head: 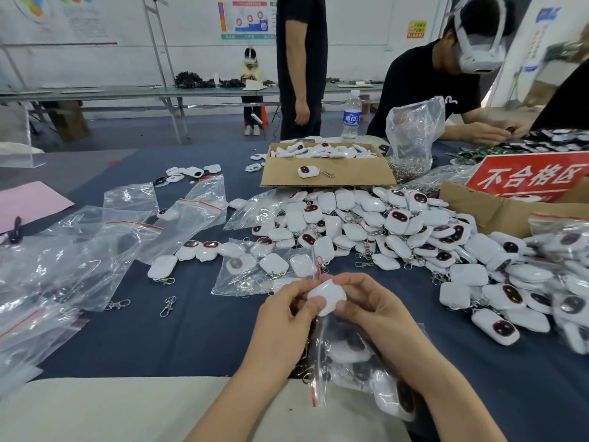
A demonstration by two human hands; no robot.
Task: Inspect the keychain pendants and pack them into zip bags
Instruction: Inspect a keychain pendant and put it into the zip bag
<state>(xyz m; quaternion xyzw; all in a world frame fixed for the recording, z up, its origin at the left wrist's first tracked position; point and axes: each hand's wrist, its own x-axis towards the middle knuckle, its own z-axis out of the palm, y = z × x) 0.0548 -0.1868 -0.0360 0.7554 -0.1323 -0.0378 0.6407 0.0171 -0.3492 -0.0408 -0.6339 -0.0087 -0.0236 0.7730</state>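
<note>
While both hands pinch it — pendant over zip bag.

Room, workshop interior. Worktable cloth, dark blue, spread under the grip and out to either side; pale table edge on the near side of the grip, lower left. Floor, grey-blue, beyond the grip past the cloth. Long grey folding table, metal legs, well beyond the grip and to its left, set along the far wall, which is white. Slanting metal frame rising above that table. Printed chart on the wall straight beyond the grip; yellow notice beyond and right. Lighting even and diffuse.
</note>
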